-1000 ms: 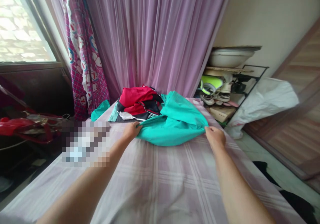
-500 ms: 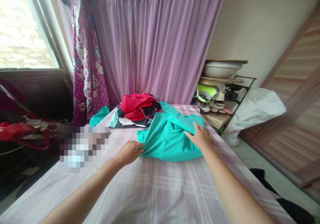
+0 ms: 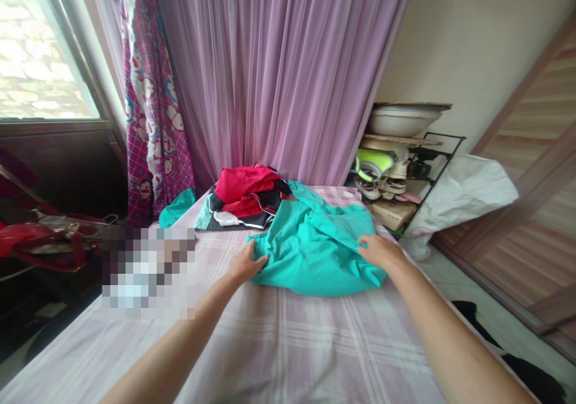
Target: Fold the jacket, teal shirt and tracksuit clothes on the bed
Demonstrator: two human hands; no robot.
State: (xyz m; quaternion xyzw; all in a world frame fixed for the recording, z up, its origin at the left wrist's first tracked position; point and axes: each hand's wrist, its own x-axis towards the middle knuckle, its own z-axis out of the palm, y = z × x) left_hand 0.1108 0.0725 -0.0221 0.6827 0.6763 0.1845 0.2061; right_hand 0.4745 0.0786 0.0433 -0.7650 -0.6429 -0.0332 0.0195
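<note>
Working from the left, leave the small teal cloth (image 3: 177,209) at the sheet's far left edge out of it; it lies well apart from both your hands. Next comes the heap of red and dark clothes (image 3: 247,188), which sits just beside the top left of the teal garment (image 3: 315,254), so any pull that way should stay short and low, or the two may snag. Your left hand (image 3: 248,262) is partly open at the garment's left edge, thumb and fingers parted, with no fold visibly clamped between them; a light press there would probably anchor that side well. The garment itself lies rumpled on the checked sheet (image 3: 306,344), between your hands, with creases bunched towards its right half; those look best smoothed outward from the middle with a flat palm rather than tugged. Your right hand (image 3: 382,253) rests at the right edge, fingers loosely curved; you cannot tell from here whether they pinch any cloth. Keep its pull even with the left, since that corner lies near the bed's right edge and could slip over.
</note>
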